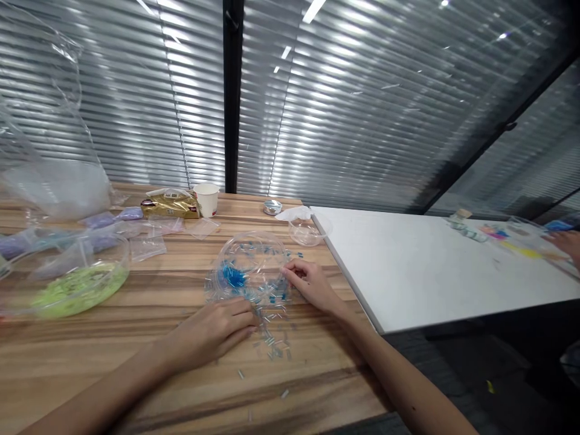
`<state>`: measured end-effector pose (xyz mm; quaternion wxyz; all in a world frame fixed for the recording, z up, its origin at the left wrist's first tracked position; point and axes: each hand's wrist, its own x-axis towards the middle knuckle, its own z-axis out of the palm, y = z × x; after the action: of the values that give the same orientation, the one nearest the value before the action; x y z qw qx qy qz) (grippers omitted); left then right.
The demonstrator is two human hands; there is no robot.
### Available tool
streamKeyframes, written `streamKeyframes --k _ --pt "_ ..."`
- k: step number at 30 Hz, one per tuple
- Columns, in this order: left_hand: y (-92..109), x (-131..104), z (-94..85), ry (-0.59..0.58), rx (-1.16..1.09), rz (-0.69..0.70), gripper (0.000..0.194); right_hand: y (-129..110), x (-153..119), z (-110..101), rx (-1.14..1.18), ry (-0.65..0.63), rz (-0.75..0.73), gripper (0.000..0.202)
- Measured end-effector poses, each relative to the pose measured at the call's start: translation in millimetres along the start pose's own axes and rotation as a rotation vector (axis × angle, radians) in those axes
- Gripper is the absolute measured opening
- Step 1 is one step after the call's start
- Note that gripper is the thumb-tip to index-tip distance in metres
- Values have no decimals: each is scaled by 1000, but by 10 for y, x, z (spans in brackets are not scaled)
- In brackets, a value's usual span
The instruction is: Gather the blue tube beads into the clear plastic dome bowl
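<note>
A round clear plastic bowl (255, 237) stands on the wooden table, with a cluster of small blue pieces (232, 275) in its left part. More blue bits show around its edge. Small clear tube-like pieces (272, 341) lie scattered on the wood on the near side. My left hand (226, 326) rests at the bowl's near edge, fingers curled and pressed together beside the clear pieces; its fingertips are partly hidden. At the bowl's right rim, my right hand (312, 284) has thumb and forefinger pinched. Whatever either hand holds is too small to make out.
A clear bowl of yellow-green pieces (81, 290) stands left, near bags of purple pieces (99, 220). Behind are a gold packet (170, 204), a paper cup (207, 199), a small round tin (272, 207) and another clear bowl (308, 234). Another person's hand (566, 241) is over the white table (435, 278).
</note>
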<state>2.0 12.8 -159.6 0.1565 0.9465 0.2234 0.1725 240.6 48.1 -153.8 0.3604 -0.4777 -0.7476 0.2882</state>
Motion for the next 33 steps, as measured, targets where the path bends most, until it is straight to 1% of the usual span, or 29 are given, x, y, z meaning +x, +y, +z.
streamKeyframes --k 5,11,15,19,21,25,30,33 --pt "-15 -7 -8 33 59 33 29 3 -4 0 -40 7 -5 25" --pt "12 -13 -44 85 85 103 23 22 1 -6 -69 39 -2 26" --pt "20 -10 -58 138 130 148 22 28 3 -4 -40 57 19 25" --pt "12 -9 -37 213 204 184 23 73 5 10 66 53 48 16" --pt "7 -8 -30 241 247 180 25 93 5 11 108 52 54 14" --pt "-6 -11 -42 309 315 129 25 99 -1 0 103 67 50 12" --pt "-15 -25 -85 446 341 81 27 95 -1 -8 141 75 74 13" --pt "4 -23 -114 536 359 71 29 101 0 -18 232 94 78 15"
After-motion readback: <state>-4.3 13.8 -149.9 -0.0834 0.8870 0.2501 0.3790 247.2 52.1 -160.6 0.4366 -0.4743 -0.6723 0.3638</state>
